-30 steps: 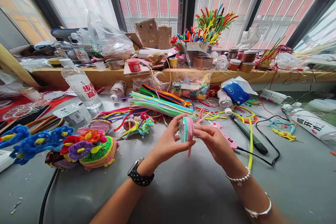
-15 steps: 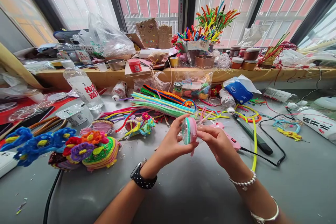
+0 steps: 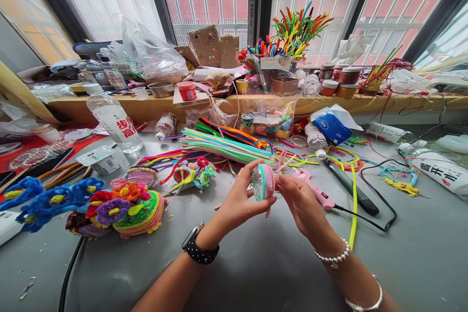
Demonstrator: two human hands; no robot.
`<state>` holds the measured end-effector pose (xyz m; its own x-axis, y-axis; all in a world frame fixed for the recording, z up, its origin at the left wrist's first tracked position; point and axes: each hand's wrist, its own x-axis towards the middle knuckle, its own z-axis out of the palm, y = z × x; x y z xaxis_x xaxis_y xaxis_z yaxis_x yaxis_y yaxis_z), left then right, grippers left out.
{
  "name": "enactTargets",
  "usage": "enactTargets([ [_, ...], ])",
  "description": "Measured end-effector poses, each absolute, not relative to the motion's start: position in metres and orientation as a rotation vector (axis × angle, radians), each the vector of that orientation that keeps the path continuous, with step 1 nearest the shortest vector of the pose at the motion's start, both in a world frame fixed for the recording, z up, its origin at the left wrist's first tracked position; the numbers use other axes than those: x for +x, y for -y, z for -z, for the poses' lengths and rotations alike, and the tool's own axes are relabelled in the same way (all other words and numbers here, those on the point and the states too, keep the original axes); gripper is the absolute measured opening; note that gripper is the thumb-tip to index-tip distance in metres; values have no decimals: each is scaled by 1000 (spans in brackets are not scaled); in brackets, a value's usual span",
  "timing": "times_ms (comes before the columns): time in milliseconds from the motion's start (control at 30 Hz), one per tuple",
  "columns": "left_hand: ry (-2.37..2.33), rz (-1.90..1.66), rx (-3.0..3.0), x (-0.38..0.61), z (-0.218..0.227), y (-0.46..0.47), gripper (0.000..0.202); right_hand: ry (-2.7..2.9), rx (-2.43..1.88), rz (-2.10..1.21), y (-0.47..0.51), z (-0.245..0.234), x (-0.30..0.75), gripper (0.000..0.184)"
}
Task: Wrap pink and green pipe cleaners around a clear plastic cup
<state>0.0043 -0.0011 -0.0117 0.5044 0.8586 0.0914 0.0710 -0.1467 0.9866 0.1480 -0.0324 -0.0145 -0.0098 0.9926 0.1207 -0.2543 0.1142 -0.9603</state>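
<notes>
A clear plastic cup-like piece, perhaps a cut bottle base (image 3: 258, 183), is banded with mint and pink pipe cleaner (image 3: 269, 181). My left hand (image 3: 240, 196) grips it from the left, thumb below and fingers above, its clear round end turned leftward. On the right side, my right hand (image 3: 300, 201) has thumb and fingertips pinched together close to the pink band; what lies between them is hidden. A thin pink end hangs below the piece. Behind my right hand lies a pink hot glue gun (image 3: 317, 191) with a black cord.
A bundle of pipe cleaners (image 3: 226, 145) lies just beyond my hands. Fuzzy flowers and a decorated green piece (image 3: 142, 212) sit at left. A water bottle (image 3: 113, 119) stands behind them. To the right are a dark green cutter (image 3: 353, 187), a yellow pipe cleaner (image 3: 354, 209) and a lying bottle (image 3: 440, 168).
My right hand has shifted slightly left and its fingers have drawn closer together beside the pink band, uncovering more of the glue gun. My left hand and the piece stay nearly still.
</notes>
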Motion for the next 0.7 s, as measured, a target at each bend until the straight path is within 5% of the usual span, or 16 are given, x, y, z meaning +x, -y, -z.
enactTargets([
  [700,-833,-905,1934,6,16,3,69,778,-951,-1282,32,20,139,28],
])
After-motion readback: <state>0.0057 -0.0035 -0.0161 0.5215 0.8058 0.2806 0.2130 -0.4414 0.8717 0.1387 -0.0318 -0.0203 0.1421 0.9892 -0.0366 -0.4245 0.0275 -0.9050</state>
